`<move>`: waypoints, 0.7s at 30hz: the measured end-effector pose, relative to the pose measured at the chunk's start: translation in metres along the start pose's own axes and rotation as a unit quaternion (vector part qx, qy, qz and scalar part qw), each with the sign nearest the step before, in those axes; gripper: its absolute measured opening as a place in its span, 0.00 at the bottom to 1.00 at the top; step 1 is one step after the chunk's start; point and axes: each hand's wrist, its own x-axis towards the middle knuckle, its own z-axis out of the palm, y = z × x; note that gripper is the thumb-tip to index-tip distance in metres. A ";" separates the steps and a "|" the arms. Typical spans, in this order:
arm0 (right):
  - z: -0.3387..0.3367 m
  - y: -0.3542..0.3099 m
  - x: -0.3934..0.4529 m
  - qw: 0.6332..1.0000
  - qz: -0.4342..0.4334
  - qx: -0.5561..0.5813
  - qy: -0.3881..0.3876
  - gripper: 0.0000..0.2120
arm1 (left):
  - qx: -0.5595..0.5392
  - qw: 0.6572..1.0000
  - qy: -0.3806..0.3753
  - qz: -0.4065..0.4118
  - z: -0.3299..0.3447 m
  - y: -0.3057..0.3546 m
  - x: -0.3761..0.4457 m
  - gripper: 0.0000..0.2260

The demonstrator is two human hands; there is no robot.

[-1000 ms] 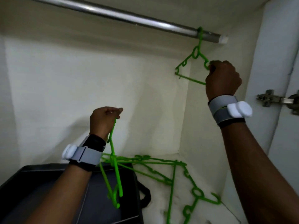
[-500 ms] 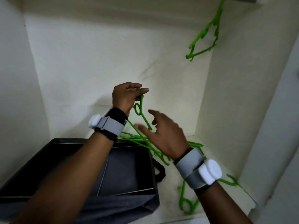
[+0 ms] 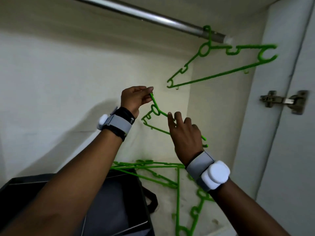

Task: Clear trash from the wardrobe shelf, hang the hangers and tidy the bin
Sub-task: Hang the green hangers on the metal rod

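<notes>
Now the left hand (image 3: 134, 99) pinches a green hanger (image 3: 154, 111) by its hook, lifting it toward the rod (image 3: 153, 15); right hand (image 3: 185, 137), fingers spread, reaches its shoulder to steady it.

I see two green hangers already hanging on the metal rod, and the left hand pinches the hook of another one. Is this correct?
Not quite. The head view shows only one green hanger on the metal rod, near its right end. The rest holds: the left hand pinches the hook of another hanger.
</notes>
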 end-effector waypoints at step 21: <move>-0.070 0.077 0.142 0.973 0.163 -0.086 0.140 0.36 | 0.747 0.599 -0.209 -0.197 -0.182 -0.172 -0.003 0.25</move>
